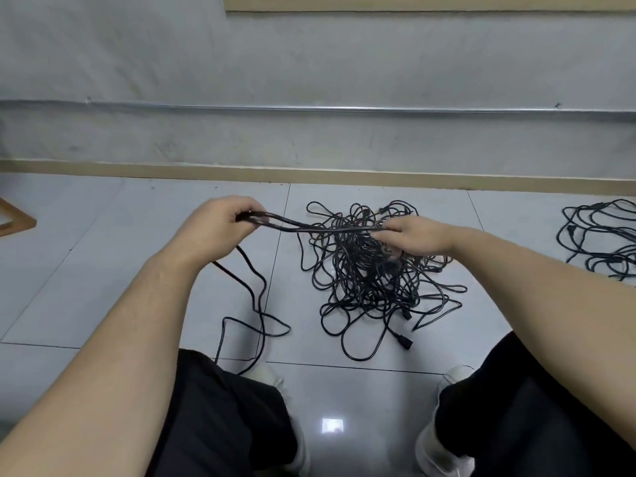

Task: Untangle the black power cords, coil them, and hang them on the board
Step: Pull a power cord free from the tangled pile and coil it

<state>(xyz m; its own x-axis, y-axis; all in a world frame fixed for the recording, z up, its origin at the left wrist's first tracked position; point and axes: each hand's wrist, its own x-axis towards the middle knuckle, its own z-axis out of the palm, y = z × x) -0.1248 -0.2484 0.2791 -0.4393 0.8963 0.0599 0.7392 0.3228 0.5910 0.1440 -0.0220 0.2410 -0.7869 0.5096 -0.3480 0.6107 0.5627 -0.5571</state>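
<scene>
A big tangled heap of black power cords [368, 287] lies on the tiled floor ahead of me. Above it, a doubled length of one black cord [303, 226] stretches between my hands. My left hand [220, 228] grips the looped end of that cord. My right hand [416, 235] pinches the other end just over the heap. The slack of that cord [256, 304] hangs from my left hand and snakes over the floor toward my left knee. The board's lower edge [413, 5] shows at the very top.
A second bundle of black cords [602, 235] lies on the floor at the right edge. A wooden frame corner [17, 222] pokes in at the left. A metal conduit [309, 108] runs along the grey wall. My knees and pale shoes [447, 452] fill the bottom.
</scene>
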